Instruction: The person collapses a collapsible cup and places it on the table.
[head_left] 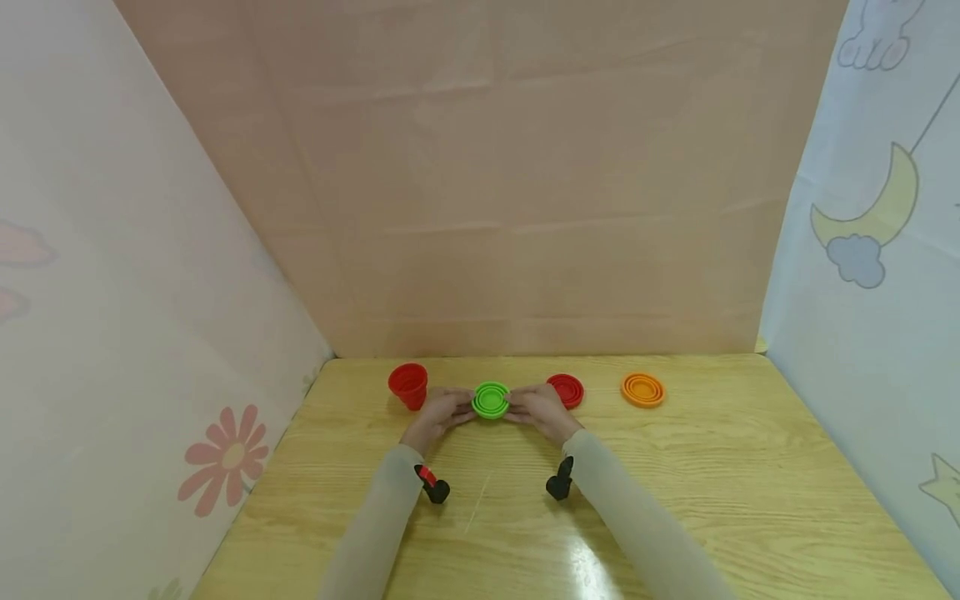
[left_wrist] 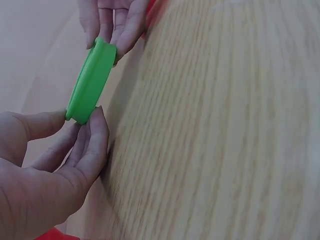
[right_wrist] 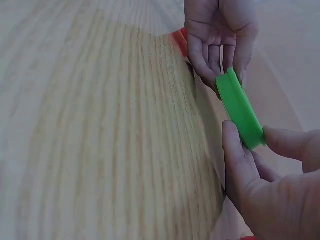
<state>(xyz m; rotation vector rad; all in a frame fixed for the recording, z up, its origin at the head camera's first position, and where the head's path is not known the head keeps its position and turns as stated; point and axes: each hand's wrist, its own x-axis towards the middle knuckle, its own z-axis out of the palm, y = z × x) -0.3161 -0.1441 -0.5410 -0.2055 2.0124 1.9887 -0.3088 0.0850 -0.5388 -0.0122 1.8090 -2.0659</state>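
A green collapsible cup (head_left: 491,401), folded flat into rings, is held between both hands just above the table. My left hand (head_left: 444,412) pinches its left edge, thumb on the rim and fingertips beneath, as the left wrist view shows. From the opposite side my right hand (head_left: 542,410) pinches the cup the same way. In the right wrist view the green cup (right_wrist: 240,109) appears edge-on, a thin disc with a raised lip. Beyond the left hand stands a red cup (head_left: 408,383), expanded and tilted in view. Partly behind the right hand lies a flattened red cup (head_left: 567,390).
An orange flattened cup (head_left: 642,389) lies farther right on the wooden table (head_left: 720,483). A brown paper-like backdrop (head_left: 525,208) rises at the table's far edge. Patterned walls flank the left and right sides.
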